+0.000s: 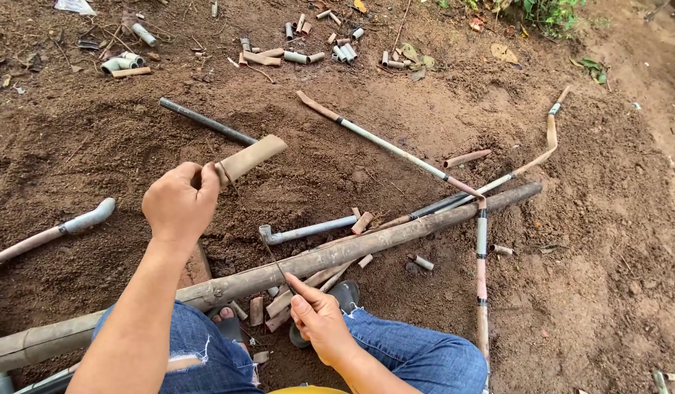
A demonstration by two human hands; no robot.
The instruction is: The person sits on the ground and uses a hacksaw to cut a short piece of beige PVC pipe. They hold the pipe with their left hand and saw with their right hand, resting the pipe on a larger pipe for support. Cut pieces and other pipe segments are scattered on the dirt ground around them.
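Head view: left hand (180, 204) grips a short muddy pipe piece (250, 158) with closed fingers; right hand (319, 317) pinches a thin wire (273, 257) above the long bamboo pole (337, 252).

Your left hand (180, 206) hides the near end of the tan pipe piece (251, 157), and the long bamboo pole (294, 268) runs off the left edge.
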